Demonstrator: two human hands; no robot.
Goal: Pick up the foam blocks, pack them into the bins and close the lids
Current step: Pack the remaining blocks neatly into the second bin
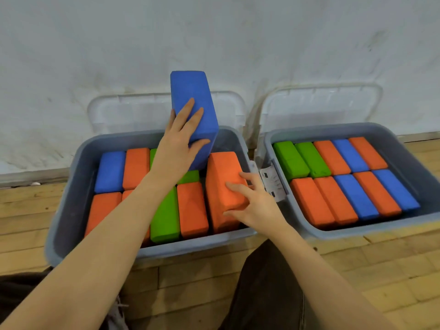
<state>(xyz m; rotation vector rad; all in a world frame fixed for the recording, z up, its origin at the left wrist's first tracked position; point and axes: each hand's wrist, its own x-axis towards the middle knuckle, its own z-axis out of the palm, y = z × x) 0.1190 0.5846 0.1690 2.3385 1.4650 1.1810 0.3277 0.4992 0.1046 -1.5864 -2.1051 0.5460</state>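
The left hand [183, 136] clasps a tall blue rectangular foam block [194, 110], upended in the left grey plastic bin [71, 194]. The right hand [252, 201], fingers curled, grips a tilted orange foam block [223, 184].

Matt foam blocks [333, 160], plastic bins [392, 225]

Blue foam block [194, 108] upright, tilted over left grey bin [71, 186], orange block [225, 186] tilted at its right end, right bin [404, 144] w/ ten blocks flat, both clear lids [133, 110] open vs wall
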